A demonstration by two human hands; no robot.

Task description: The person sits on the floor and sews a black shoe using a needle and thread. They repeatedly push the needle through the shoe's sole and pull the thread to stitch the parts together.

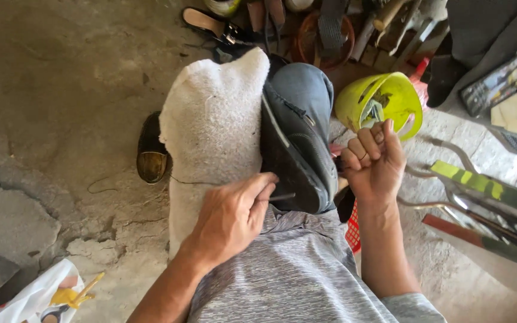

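Note:
A dark shoe [297, 140] with a grey-blue upper lies on its side across my lap, next to a white towel [213, 128] draped over my knee. My left hand [231, 218] pinches a thin metal awl or needle [282, 196] whose tip touches the shoe's sole edge. My right hand [373, 160] is raised to the right of the shoe, closed in a fist; whether it grips a thread I cannot tell. A thin dark thread [189, 181] runs across the towel toward the floor at left.
A yellow-green plastic bowl [378, 98] sits behind my right hand. Another worn shoe [151, 152] lies on the cracked concrete floor at left. Tools, sandals and straps crowd the top; metal bars and a striped strip [486, 188] lie at right. A plastic bag [37, 296] is bottom left.

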